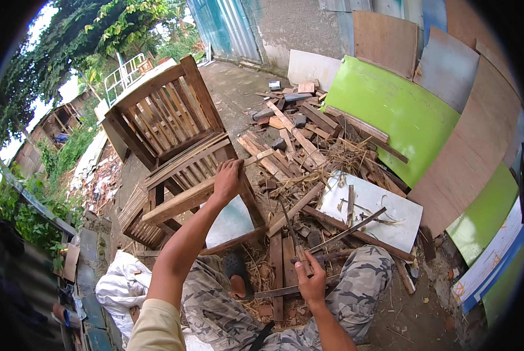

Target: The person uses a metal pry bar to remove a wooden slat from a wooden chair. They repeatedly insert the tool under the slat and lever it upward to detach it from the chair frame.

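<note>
A slatted wooden chair (174,117) stands upright in front of me on the left, with a thick front rail (180,202). Over the right end of that rail, my left hand (228,180) is closed on a thin wooden strip (259,158), which sticks out to the right past the chair. Low on the right, near my knee, my right hand (312,283) grips a long knife by its wooden handle (301,254). Its narrow dark blade (289,225) points up and away from me, apart from the chair. Fingers partly hide the handle's lower end.
Scrap wood (309,123) and dry straw lie piled ahead to the right. A white board (370,205) rests on the pile's near side. Green panels (396,111) and plywood lean along the right. A white sack (124,281) lies at my left, beside a low block wall (92,257).
</note>
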The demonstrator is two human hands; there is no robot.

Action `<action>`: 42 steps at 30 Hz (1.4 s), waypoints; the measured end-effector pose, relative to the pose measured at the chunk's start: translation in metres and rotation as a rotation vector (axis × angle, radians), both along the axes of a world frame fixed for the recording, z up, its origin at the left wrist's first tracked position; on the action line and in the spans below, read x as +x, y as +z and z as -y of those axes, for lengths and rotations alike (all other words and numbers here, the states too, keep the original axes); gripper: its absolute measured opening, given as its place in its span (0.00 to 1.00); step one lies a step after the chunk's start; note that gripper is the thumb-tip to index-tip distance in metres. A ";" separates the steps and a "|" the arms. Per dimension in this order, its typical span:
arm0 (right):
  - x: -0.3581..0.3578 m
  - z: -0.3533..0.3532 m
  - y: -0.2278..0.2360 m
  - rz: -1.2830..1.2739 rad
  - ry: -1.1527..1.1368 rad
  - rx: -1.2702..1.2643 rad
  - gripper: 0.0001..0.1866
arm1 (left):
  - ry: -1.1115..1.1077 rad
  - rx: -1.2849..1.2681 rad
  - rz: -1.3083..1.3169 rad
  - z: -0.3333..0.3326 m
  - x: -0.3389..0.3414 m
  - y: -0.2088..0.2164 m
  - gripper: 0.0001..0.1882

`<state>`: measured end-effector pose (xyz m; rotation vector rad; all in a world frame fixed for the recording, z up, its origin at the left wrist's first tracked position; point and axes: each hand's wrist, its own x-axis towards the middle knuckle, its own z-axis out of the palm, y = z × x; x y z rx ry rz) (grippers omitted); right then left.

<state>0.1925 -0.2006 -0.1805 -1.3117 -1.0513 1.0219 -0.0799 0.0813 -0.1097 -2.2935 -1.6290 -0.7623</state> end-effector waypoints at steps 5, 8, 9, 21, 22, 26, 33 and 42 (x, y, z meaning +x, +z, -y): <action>0.001 -0.002 -0.010 -0.063 0.031 -0.070 0.28 | -0.047 0.037 0.024 0.002 0.005 0.002 0.17; -0.001 -0.001 -0.005 -0.077 0.039 -0.060 0.28 | -0.083 0.051 0.018 0.006 0.004 0.004 0.16; -0.001 -0.001 -0.005 -0.070 0.036 -0.050 0.28 | -0.096 0.059 0.015 0.007 0.003 0.005 0.16; 0.003 0.000 -0.008 -0.145 0.060 -0.115 0.27 | -0.016 0.004 -0.011 0.025 -0.017 0.034 0.25; 0.003 0.001 -0.010 -0.159 0.058 -0.115 0.27 | 0.052 -0.050 -0.013 0.034 -0.024 0.041 0.25; 0.002 -0.002 -0.035 -0.100 0.060 -0.025 0.26 | 0.100 -0.004 -0.190 0.058 -0.075 0.031 0.25; -0.001 -0.005 -0.042 -0.076 0.077 -0.027 0.27 | 0.037 0.111 -0.270 0.063 -0.111 0.018 0.23; -0.003 -0.001 -0.001 -0.159 0.102 -0.186 0.24 | -0.010 0.092 -0.185 0.062 -0.114 0.020 0.20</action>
